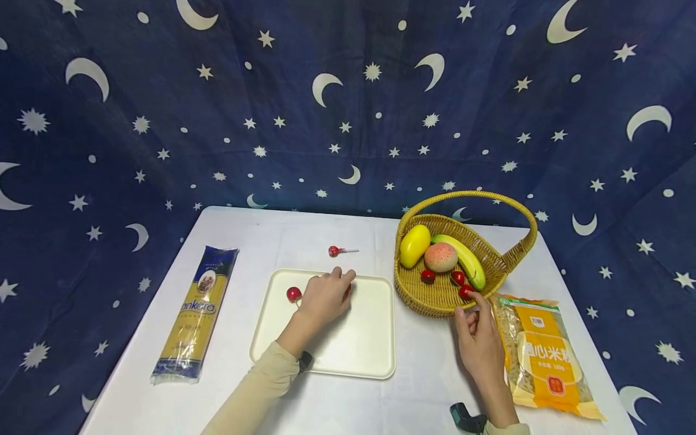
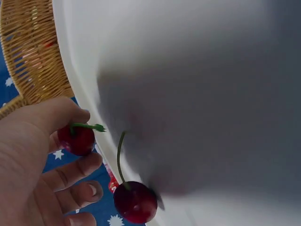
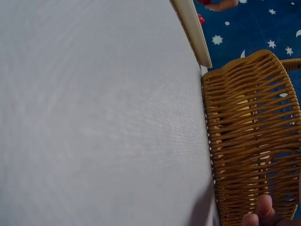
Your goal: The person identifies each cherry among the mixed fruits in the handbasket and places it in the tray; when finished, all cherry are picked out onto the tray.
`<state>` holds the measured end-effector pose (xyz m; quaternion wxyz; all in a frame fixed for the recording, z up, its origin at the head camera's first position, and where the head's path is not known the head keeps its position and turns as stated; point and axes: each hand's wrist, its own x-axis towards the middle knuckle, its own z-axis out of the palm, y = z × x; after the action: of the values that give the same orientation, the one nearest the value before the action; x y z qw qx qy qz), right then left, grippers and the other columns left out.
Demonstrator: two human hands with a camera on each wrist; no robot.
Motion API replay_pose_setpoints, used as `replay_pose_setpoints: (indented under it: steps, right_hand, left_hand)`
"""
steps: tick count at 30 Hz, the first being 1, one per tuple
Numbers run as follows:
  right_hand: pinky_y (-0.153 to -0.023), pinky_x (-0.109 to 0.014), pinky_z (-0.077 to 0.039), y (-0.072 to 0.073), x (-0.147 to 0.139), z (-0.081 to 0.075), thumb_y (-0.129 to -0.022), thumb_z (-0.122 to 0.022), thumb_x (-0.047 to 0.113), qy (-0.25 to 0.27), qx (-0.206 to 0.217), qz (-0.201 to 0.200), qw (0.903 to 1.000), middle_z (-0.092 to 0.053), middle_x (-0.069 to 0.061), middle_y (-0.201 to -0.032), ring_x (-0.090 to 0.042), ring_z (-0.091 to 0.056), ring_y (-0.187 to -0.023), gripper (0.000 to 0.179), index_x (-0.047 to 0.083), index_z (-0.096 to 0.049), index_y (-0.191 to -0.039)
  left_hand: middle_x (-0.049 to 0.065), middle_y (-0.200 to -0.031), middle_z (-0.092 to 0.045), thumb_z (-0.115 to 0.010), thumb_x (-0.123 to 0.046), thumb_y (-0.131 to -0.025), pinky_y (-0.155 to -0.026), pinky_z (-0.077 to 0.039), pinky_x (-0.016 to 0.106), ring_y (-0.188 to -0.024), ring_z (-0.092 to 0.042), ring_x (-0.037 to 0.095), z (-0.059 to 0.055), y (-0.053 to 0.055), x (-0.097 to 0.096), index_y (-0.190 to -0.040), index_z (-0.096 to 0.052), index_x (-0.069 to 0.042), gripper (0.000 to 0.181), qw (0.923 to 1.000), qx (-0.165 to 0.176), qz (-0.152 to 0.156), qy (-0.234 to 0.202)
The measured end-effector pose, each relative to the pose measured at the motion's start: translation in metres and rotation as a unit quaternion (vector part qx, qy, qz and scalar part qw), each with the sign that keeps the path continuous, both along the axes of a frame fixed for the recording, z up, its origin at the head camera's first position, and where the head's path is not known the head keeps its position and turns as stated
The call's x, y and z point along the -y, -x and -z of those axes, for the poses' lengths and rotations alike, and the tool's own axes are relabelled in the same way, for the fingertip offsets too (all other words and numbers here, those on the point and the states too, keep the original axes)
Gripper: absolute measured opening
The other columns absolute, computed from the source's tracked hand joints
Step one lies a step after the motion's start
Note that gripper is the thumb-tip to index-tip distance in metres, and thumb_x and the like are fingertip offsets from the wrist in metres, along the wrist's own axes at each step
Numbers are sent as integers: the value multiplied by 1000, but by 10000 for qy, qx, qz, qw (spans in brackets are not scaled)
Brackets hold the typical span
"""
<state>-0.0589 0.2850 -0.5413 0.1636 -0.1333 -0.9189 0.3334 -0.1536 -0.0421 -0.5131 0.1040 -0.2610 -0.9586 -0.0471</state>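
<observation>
Over the white tray [image 1: 370, 356] my left hand [image 1: 325, 296] pinches a red cherry [image 2: 77, 139] with a green stem between thumb and fingers. A second cherry [image 1: 294, 294], dark red with a long stem, lies on the tray just left of that hand. My right hand [image 1: 481, 338] is at the front rim of the wicker basket [image 1: 421, 302], thumb and index finger apart. Its index fingertip overlaps a cherry [image 1: 466, 292] inside the basket, while the thumb is by the outer wall. Two more cherries, a peach [image 1: 441, 257], a banana [image 1: 462, 260] and a yellow fruit [image 1: 415, 246] lie in there.
A wrapped red lollipop [image 1: 334, 251] lies behind the tray. On the left is a spaghetti packet [image 1: 198, 314]. An orange and clear noodle bag [image 1: 546, 356] lies beside my right hand. The basket's tall handle [image 1: 473, 194] arches above the fruit.
</observation>
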Motion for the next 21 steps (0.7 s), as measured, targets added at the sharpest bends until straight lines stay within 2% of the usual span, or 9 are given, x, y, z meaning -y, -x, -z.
replay_pose_setpoints:
  steps: [8, 14, 17, 21]
  right_hand:
    - [-60, -27, -32, 1, 1, 0, -109, -60, 33, 23, 34, 15, 10000, -52, -3, -86, -12, -44, -71, 46, 21, -50, -152]
    - [-60, -27, -32, 1, 1, 0, -109, -60, 32, 57, 27, 25, 10000, -53, -3, -87, -12, -44, -71, 45, 21, -51, -151]
    - [-60, -27, -32, 1, 0, 0, -109, -60, 33, 85, 23, 12, 10000, -52, -3, -86, -11, -43, -70, 45, 21, -51, -151]
    - [-60, -27, -32, 1, 0, 1, -109, -60, 33, 114, 24, 16, 9999, -52, -2, -86, -11, -43, -70, 45, 21, -51, -151]
  left_hand:
    - [3, -95, -71, -78, -26, -90, -52, -50, 31, -68, -65, 16, -1, -4, -2, -119, -67, -18, 32, 9990, 387, -29, 226]
    - [3, -99, -71, -78, -34, -91, -53, -47, 28, -67, -62, 13, -4, -5, -1, -129, -66, -18, 42, 9972, 714, -101, 206]
    - [2, -99, -69, -78, -40, -90, -52, -45, 27, -65, -59, 11, -5, -4, 1, -134, -65, -20, 50, 9970, 738, -176, 159]
    - [1, -96, -66, -79, -45, -89, -50, -45, 29, -62, -58, 12, -7, -3, 2, -133, -65, -21, 52, 9981, 568, -217, 67]
